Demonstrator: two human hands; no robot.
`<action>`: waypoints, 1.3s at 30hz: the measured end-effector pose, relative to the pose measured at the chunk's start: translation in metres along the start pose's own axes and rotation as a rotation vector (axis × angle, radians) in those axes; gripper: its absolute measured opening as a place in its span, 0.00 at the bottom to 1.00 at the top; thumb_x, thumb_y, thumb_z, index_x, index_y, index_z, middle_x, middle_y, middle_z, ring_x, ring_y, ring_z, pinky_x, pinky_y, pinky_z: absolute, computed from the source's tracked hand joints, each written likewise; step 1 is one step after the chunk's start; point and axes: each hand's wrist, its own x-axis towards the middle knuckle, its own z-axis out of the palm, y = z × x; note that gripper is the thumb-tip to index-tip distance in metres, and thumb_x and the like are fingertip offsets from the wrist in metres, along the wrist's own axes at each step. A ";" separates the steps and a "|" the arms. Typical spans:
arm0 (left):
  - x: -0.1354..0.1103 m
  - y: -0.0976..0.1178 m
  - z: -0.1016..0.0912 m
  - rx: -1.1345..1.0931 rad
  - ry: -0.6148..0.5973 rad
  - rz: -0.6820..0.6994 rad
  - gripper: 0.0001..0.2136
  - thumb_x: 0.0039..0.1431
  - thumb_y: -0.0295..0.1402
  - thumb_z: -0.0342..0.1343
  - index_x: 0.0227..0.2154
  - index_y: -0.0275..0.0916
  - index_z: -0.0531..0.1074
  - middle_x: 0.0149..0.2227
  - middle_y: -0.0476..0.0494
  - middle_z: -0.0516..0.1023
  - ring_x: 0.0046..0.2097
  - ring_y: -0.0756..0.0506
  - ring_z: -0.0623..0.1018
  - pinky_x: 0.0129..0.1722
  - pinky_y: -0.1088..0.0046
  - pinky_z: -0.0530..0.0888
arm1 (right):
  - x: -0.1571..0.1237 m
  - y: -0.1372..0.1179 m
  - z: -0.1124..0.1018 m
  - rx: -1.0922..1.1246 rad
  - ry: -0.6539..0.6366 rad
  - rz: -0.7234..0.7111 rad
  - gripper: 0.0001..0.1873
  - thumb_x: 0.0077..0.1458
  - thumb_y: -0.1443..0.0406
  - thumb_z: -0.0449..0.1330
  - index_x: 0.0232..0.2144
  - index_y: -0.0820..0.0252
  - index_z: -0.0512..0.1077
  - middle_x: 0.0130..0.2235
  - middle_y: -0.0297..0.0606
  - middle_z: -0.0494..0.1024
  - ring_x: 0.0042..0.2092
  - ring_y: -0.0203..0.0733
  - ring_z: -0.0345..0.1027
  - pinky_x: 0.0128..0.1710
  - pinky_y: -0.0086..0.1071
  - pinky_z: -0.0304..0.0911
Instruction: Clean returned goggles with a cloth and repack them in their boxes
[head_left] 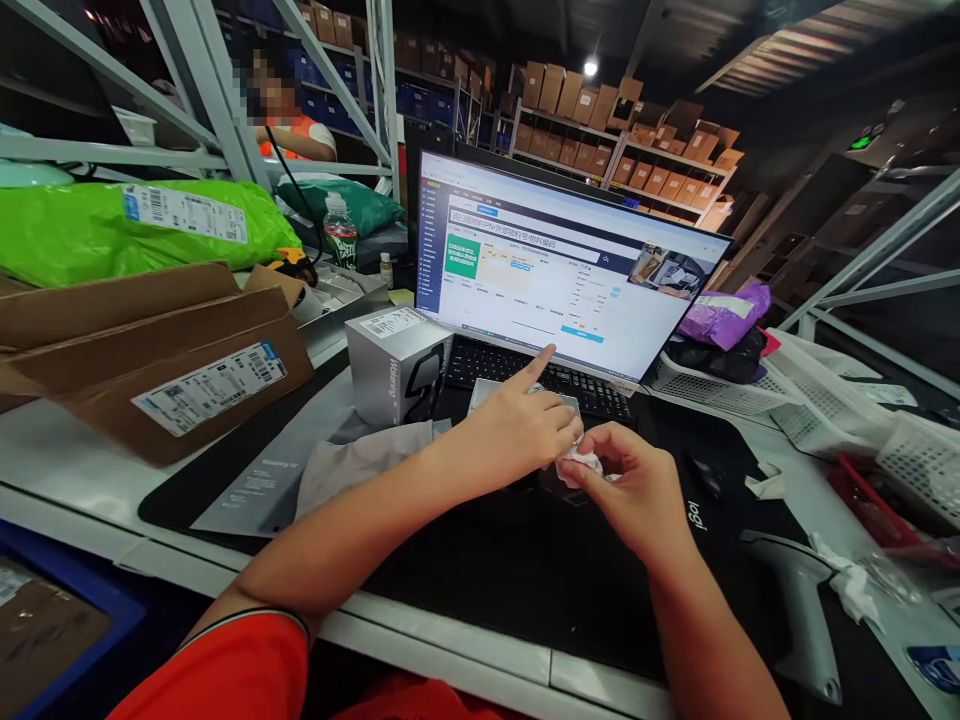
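Note:
My left hand [525, 425] and my right hand [637, 490] meet over the black desk mat [450, 580], in front of the keyboard [525, 375]. Both pinch a small crumpled white piece [581, 464], paper or plastic, I cannot tell which. My left index finger sticks out toward the monitor [555, 265]. A small dark object lies under the hands, mostly hidden. A silver product box [394, 365] stands just left of the keyboard, with a grey bag [352, 465] lying in front of it.
An open cardboard box [150, 350] and a green mailer bag [135, 230] sit at the left. A barcode scanner [806, 610], white baskets [885, 430] and a purple bag [724, 315] are at the right. Another person in orange [292, 130] works behind the shelving.

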 end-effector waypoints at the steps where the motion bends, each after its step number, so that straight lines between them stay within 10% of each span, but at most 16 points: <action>1: 0.000 0.002 0.001 0.026 0.028 0.015 0.11 0.67 0.24 0.50 0.42 0.38 0.77 0.44 0.45 0.84 0.46 0.47 0.81 0.71 0.46 0.54 | 0.000 -0.001 0.003 -0.001 0.052 -0.001 0.08 0.52 0.63 0.68 0.30 0.56 0.72 0.25 0.30 0.77 0.26 0.37 0.69 0.26 0.29 0.58; 6: 0.000 0.017 -0.005 0.162 0.249 -0.270 0.25 0.63 0.26 0.57 0.63 0.38 0.63 0.64 0.30 0.67 0.66 0.33 0.66 0.66 0.40 0.61 | 0.009 0.004 0.001 0.347 0.282 0.080 0.15 0.47 0.61 0.73 0.31 0.56 0.70 0.29 0.32 0.80 0.29 0.39 0.75 0.29 0.29 0.68; 12: 0.000 0.038 -0.013 -0.013 0.190 -0.553 0.17 0.55 0.27 0.60 0.49 0.36 0.72 0.48 0.35 0.74 0.50 0.36 0.74 0.51 0.55 0.76 | 0.014 0.004 -0.010 0.516 0.543 0.058 0.19 0.46 0.61 0.74 0.28 0.56 0.65 0.24 0.29 0.75 0.26 0.36 0.73 0.26 0.26 0.67; 16: 0.002 0.053 -0.004 -0.097 0.051 -0.504 0.28 0.48 0.36 0.65 0.53 0.35 0.68 0.51 0.35 0.73 0.52 0.34 0.73 0.51 0.54 0.74 | 0.008 -0.006 0.004 0.543 0.557 0.025 0.19 0.46 0.61 0.73 0.25 0.57 0.64 0.24 0.28 0.72 0.25 0.34 0.68 0.24 0.26 0.64; 29: -0.002 0.044 0.015 0.029 0.232 -0.398 0.14 0.59 0.34 0.62 0.46 0.37 0.70 0.55 0.30 0.71 0.55 0.33 0.72 0.53 0.53 0.72 | -0.002 -0.014 0.019 0.307 0.469 -0.001 0.21 0.44 0.60 0.73 0.17 0.58 0.64 0.18 0.27 0.65 0.21 0.31 0.57 0.21 0.27 0.53; 39: 0.001 0.037 0.007 -0.119 0.148 -0.197 0.17 0.52 0.20 0.61 0.45 0.39 0.74 0.62 0.31 0.66 0.61 0.33 0.68 0.59 0.50 0.71 | 0.017 -0.002 -0.015 0.946 0.453 0.211 0.29 0.36 0.58 0.78 0.21 0.56 0.58 0.19 0.24 0.68 0.20 0.30 0.62 0.20 0.26 0.61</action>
